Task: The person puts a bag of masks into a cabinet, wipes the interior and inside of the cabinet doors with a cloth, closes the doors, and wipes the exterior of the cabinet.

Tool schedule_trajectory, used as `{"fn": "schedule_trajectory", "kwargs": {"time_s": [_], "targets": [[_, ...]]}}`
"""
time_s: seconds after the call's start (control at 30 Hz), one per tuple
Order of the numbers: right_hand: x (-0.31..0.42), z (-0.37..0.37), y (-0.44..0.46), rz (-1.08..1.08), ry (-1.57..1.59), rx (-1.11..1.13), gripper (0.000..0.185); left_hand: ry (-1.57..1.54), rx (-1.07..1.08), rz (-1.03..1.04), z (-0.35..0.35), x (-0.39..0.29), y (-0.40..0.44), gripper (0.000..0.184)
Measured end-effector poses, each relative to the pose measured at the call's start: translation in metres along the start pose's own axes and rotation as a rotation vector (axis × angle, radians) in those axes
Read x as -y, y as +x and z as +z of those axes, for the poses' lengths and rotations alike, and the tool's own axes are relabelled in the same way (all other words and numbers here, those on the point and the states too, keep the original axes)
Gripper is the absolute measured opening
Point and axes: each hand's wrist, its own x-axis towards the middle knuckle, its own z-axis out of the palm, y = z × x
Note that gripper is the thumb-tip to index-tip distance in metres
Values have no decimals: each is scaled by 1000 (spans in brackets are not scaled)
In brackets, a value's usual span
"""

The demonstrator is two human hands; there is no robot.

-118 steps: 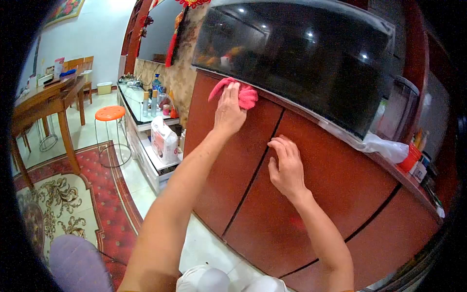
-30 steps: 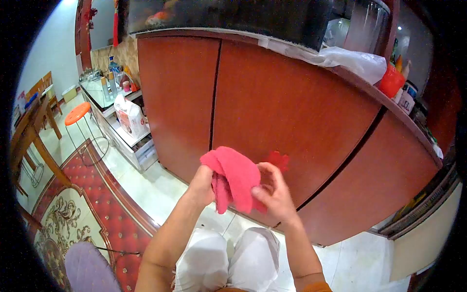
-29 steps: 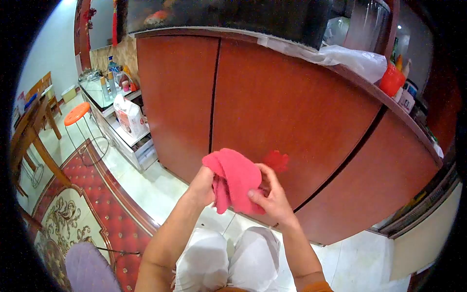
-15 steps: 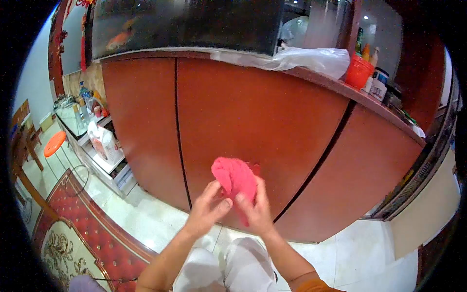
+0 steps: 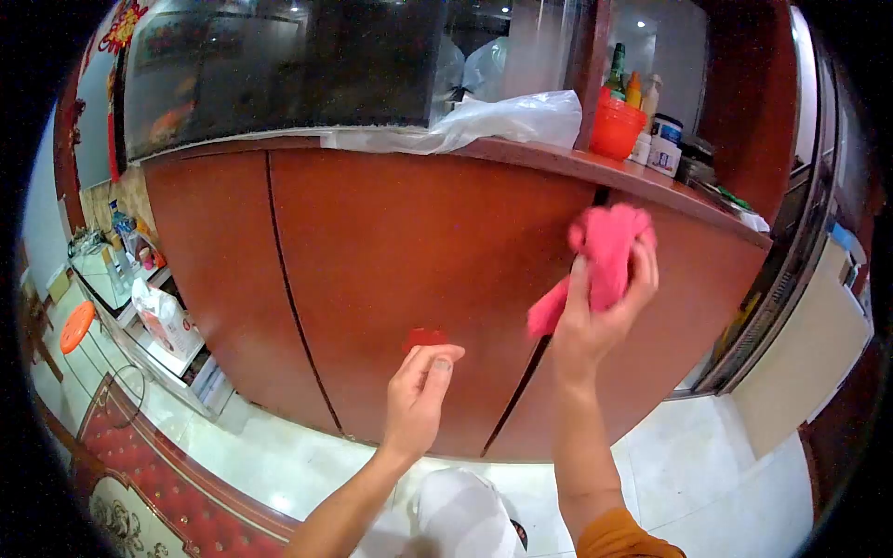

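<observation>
A bunched pink cloth [image 5: 609,265] is in my right hand [image 5: 600,325], gripped between thumb and fingers, with a loose end hanging to the left. That hand is raised in front of the reddish-brown cabinet [image 5: 419,242], by the dark gap between two panels; whether the cloth touches the panel I cannot tell. My left hand [image 5: 419,395] is lower, in front of the middle panel, its fingers and thumb drawn together with nothing seen in them. Just above its fingertips a small bright red patch [image 5: 426,337] shows on the panel.
On the cabinet ledge lie a clear plastic bag [image 5: 521,119], a red cup with bottles [image 5: 617,130] and a white jar [image 5: 664,149]. A dark glass tank [image 5: 288,65] stands behind. At left are a shelf with a white bag [image 5: 166,316], an orange stool [image 5: 77,325] and a red rug [image 5: 177,465].
Both hands were together on the cloth; now the left has let go. My right hand has carried the cloth up and to the right. The view has shifted rightward.
</observation>
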Motion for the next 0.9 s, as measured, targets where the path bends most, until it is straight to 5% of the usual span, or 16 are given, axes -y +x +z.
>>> {"fn": "schedule_trajectory", "kwargs": {"time_s": [0.13, 0.27, 0.4, 0.5, 0.7, 0.9], "targets": [[0, 25, 21, -261, -426, 189, 56, -42, 17, 78, 20, -3, 9, 25], [-9, 30, 8, -424, -166, 452, 46, -21, 40, 70, 27, -15, 13, 22], [0, 21, 17, -289, -42, 54, 48, -78, -44, 121, 20, -12, 25, 20], [12, 39, 40, -226, -82, -48, 50, -129, -75, 160, 16, -17, 33, 18], [48, 102, 17, -506, -133, 215, 56, -219, -134, 117, 10, -24, 36, 17], [29, 84, 24, -588, -238, 210, 44, -166, -186, 60, -11, -11, 29, 16]]}}
